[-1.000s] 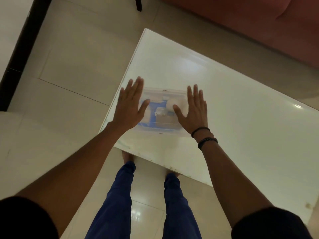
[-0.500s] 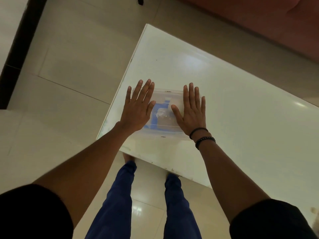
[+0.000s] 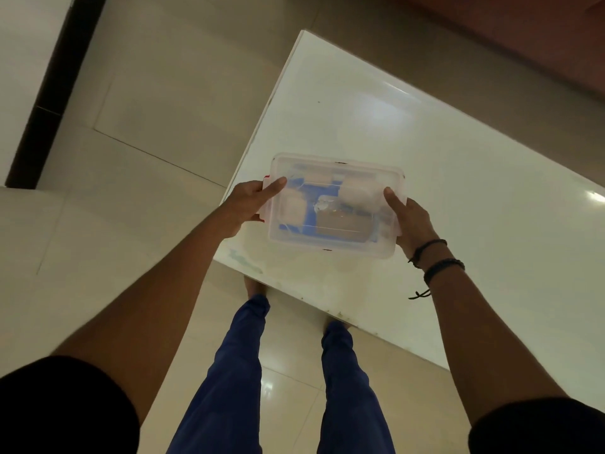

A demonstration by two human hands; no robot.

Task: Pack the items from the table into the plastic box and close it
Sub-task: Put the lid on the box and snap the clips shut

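1. I see the plastic box (image 3: 334, 204), lid on, over the near corner of the glossy white counter (image 3: 458, 178).
2. Left hand (image 3: 248, 204) and right hand (image 3: 409, 217) each clasp a box end.
3. Pale tiled floor (image 3: 147, 93); reddish sofa (image 3: 523, 37) beyond.

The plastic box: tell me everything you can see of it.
The plastic box is clear, rectangular, round-cornered, with its translucent lid on. Red latches show at both short ends. Through the lid, blurred white and blue items and a brownish one show. The left hand and right hand grip its ends, thumbs on the lid, over the white table near its corner.
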